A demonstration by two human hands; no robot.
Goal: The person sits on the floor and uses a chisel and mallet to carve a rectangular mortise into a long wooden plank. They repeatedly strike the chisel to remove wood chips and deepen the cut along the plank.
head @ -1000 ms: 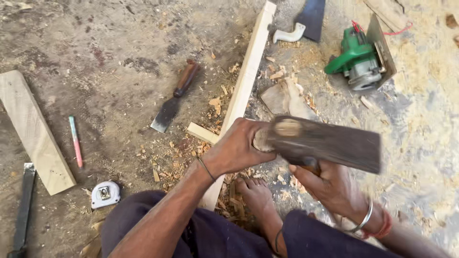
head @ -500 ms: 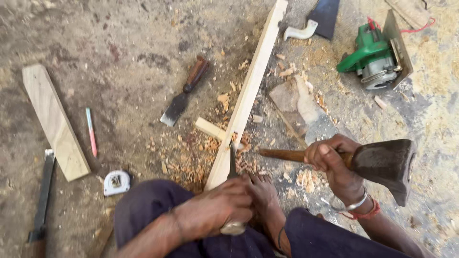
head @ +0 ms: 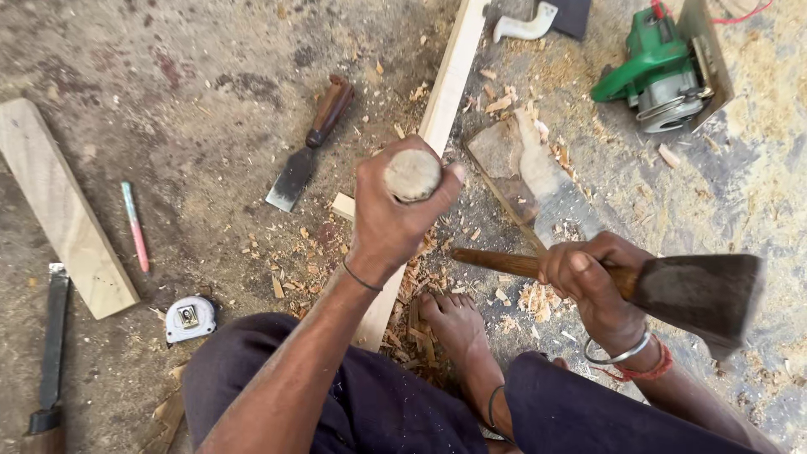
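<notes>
- My left hand (head: 395,210) is fisted round a chisel's round-topped handle (head: 413,174), upright over the long wooden batten (head: 445,92) on the ground.
- My right hand (head: 588,277) grips an axe (head: 689,290) drawn aside; I judge a strike on the handle top comes next, needing true aim.
- Count: one batten, one axe, one loose chisel (head: 307,147), one tape measure (head: 189,318), one green power saw (head: 660,67).

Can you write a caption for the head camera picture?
Left hand grips a round-topped wooden handle over a long pale wooden strip; right hand holds a broad dark-bladed axe.

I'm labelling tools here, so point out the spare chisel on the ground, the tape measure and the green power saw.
spare chisel (head: 296,175), head view, on its flat steel blade.
tape measure (head: 190,318), head view, on its round case.
green power saw (head: 647,57), head view, on its green housing.
</notes>
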